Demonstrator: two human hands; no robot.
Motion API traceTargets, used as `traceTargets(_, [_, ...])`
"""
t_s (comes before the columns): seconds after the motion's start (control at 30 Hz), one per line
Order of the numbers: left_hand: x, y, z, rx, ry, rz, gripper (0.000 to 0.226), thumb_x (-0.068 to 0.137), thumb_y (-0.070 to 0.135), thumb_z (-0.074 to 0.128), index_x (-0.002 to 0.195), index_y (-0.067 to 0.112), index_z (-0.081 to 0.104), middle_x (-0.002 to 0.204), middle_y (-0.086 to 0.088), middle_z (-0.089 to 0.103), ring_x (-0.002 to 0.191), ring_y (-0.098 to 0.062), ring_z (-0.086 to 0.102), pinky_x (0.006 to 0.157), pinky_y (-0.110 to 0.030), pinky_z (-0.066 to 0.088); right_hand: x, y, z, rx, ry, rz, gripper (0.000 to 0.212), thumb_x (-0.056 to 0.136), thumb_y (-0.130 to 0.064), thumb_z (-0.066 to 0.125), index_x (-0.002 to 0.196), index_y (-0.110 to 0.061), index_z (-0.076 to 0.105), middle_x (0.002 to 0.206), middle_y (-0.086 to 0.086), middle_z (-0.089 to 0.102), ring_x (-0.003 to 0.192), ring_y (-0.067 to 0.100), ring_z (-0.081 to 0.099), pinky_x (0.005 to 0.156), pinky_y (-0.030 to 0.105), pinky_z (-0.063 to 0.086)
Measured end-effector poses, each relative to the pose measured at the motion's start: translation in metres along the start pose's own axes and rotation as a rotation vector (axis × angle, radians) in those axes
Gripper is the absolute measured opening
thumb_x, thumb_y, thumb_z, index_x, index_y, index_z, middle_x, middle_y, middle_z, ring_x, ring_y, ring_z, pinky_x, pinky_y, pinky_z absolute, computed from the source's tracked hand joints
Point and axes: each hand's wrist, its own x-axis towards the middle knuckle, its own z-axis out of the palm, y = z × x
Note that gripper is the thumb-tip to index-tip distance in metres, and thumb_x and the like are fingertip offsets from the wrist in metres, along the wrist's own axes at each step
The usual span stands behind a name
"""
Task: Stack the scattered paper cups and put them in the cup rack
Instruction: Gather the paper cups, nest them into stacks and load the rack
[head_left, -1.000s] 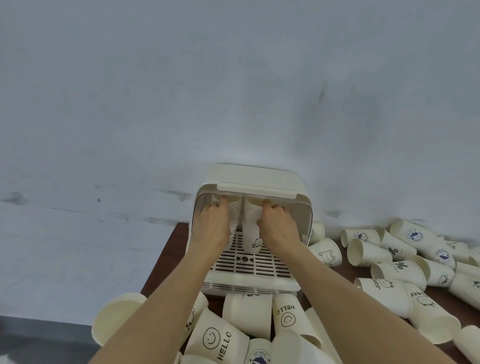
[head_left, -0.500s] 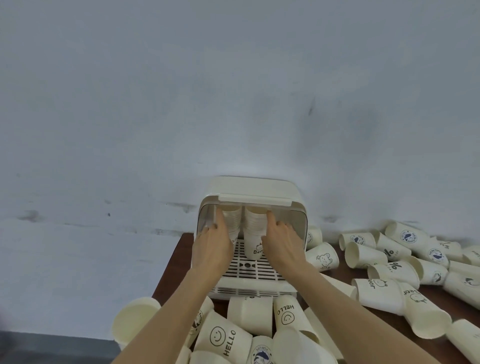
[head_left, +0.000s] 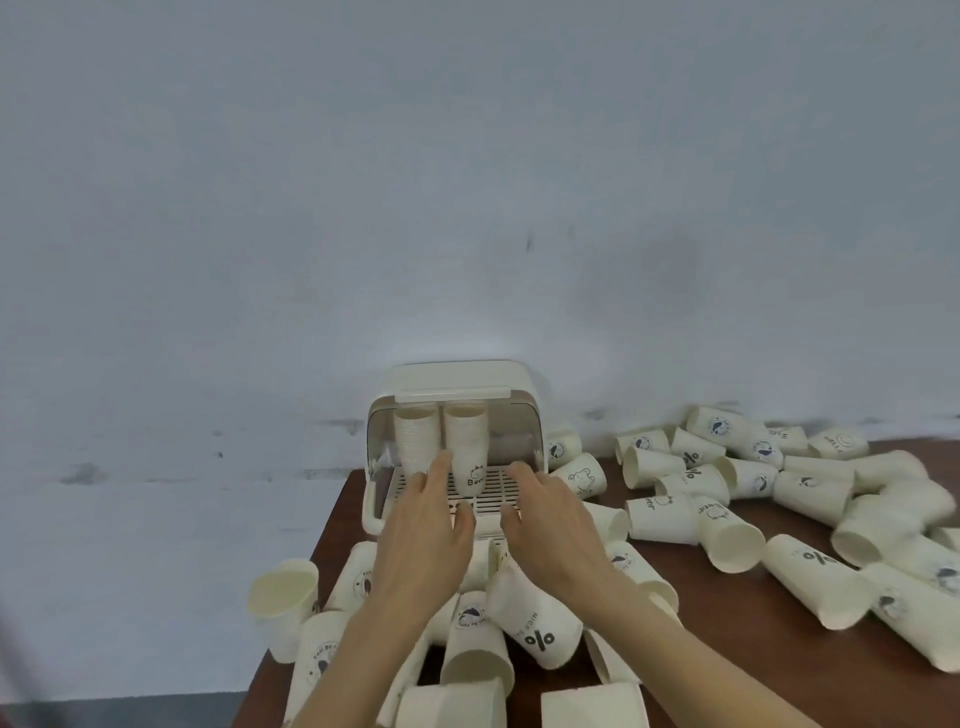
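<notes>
The cream cup rack (head_left: 457, 382) stands against the wall at the table's back left, its lid raised. Inside stand two cup stacks: a left stack (head_left: 414, 439) and a right stack (head_left: 467, 449) whose lowest cup reads "Bear". My left hand (head_left: 423, 540) and my right hand (head_left: 550, 525) hover in front of the rack's slatted floor, fingers spread and relaxed, holding nothing. Loose paper cups (head_left: 535, 618) lie under and around my wrists.
Several printed cups (head_left: 727, 483) lie scattered over the brown table (head_left: 727, 670) to the right. More cups (head_left: 283, 597) pile at the table's left edge, one hanging past it. A pale wall (head_left: 467, 182) rises right behind the rack.
Both hands have let go of the two stacks in the rack and drawn back toward me, fingers now spread. The camera has tilted, so the rack sits lower in view.
</notes>
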Motion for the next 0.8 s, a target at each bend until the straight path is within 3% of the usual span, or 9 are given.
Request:
traceTargets(0.2, [-0.031,0.042,-0.004,-0.047,-0.002,0.04,0.056,0.094,0.026,0.05,0.146,0.029,0.029,0.128,0.001,0.05,0.112,-0.016,0.053,0.091,-0.038,0.048,-0.039,0.009,-0.043,0.011,0.005,0.057,0.03,0.095,-0.022,0.045,0.125,-0.019,0.047,0.103,0.0,0.061,0.103,0.021,0.053,0.081,0.034,0.043])
traceTargets(0.43, [-0.062,0.088,-0.004,-0.124,0.016,0.064,0.056,0.095,0.027,0.049,0.148,0.03,0.03,0.13,0.005,0.049,0.117,-0.013,0.048,0.095,-0.033,0.044,-0.087,0.013,-0.084,0.053,0.006,0.105,0.037,0.095,-0.026,0.046,0.133,-0.022,0.045,0.112,-0.001,0.058,0.11,0.018,0.051,0.087,0.033,0.045])
traceTargets(0.6, [-0.077,0.118,0.01,-0.199,0.036,0.055,0.055,0.094,0.024,0.052,0.145,0.033,0.035,0.116,0.011,0.052,0.104,-0.008,0.05,0.092,-0.029,0.043,-0.108,0.023,-0.099,0.074,0.014,0.144,0.039,0.094,-0.027,0.048,0.133,-0.024,0.045,0.114,-0.002,0.057,0.108,0.016,0.053,0.086,0.031,0.044])
traceTargets(0.8, [-0.082,0.135,0.035,-0.196,-0.006,0.061,0.054,0.094,0.026,0.05,0.145,0.036,0.033,0.118,0.008,0.053,0.103,-0.01,0.051,0.09,-0.03,0.044,-0.115,0.045,-0.107,0.1,0.027,0.153,0.04,0.095,-0.026,0.049,0.135,-0.023,0.045,0.118,-0.003,0.058,0.113,0.017,0.052,0.091,0.031,0.043])
